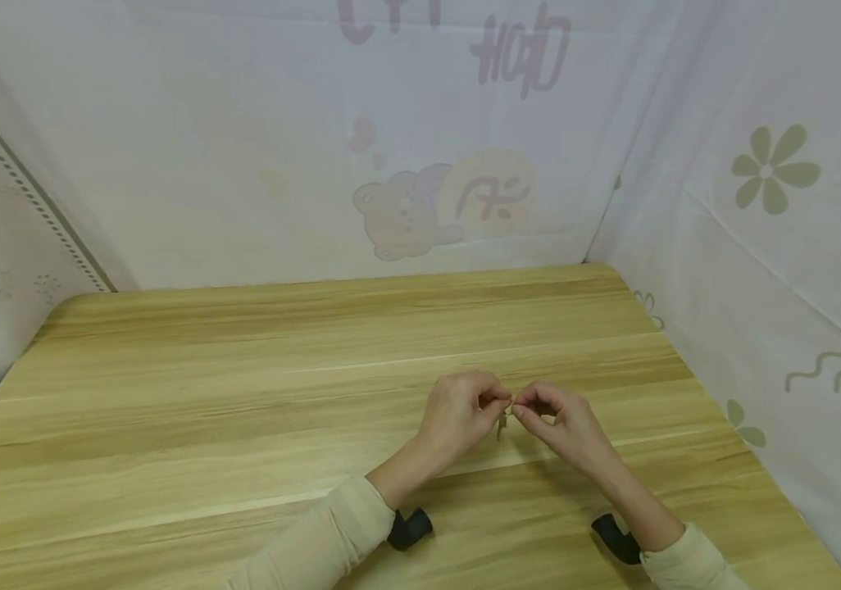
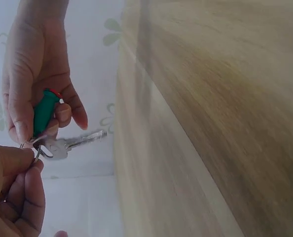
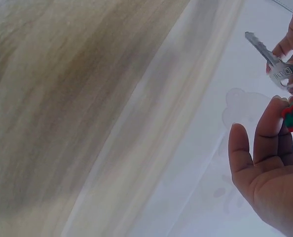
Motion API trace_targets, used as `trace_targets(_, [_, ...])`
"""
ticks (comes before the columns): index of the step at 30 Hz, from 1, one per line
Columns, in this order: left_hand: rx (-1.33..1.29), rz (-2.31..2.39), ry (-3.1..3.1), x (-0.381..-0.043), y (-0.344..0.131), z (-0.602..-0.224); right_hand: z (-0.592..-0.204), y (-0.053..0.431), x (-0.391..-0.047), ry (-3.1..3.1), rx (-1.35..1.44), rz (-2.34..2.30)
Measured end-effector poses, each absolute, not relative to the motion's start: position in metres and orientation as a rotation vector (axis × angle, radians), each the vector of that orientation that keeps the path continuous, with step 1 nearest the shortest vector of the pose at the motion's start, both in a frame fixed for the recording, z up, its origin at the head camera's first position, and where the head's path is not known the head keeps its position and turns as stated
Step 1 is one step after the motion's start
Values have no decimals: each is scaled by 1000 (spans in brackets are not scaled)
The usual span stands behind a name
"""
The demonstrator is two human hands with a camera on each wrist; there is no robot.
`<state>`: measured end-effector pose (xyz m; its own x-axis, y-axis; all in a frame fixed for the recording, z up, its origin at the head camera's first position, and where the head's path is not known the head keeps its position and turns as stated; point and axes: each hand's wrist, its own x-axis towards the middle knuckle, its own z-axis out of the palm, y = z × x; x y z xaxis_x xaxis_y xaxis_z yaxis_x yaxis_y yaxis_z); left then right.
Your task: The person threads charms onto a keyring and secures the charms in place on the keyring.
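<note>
Both hands meet above the right half of the table, fingertips nearly touching. My left hand [image 1: 457,414] pinches a thin metal key ring [image 2: 38,154] between thumb and fingers. A silver key [image 2: 57,148] hangs from that ring, its blade sticking out to the side; the right wrist view also shows the key [image 3: 284,74]. With curled fingers, my right hand [image 1: 564,422] holds a small green fob with a red end [image 2: 45,111], its thumb tip close by the ring. How the fob joins the ring is partly hidden by fingertips.
The wood-grain table [image 1: 206,393] lies under the hands. Printed cloth [image 1: 243,147] hangs behind it and along both sides. Two black curved pieces [image 1: 411,530] show beside the forearms, one by each wrist.
</note>
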<state>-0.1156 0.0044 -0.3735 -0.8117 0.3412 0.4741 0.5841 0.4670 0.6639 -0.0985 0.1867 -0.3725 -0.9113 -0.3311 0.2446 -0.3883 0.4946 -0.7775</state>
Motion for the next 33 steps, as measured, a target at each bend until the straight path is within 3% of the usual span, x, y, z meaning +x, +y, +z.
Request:
trace_targets(4, [-767, -1321, -2479, -115, 5, -373, -373, 187, -99, -2648, 657, 1406])
trace_targets(13, [-842, -854, -2363, -112, 6, -376, -372, 186, -98, -2598, 718, 1351])
trace_targets(27, [-764, -1318, -2446, -114, 4, -372, -371, 186, -98, -2613, 700, 1390])
trace_targets(33, [-819, -1121, -2488, -113, 4, -371, -375, 187, -98, -2591, 724, 1295])
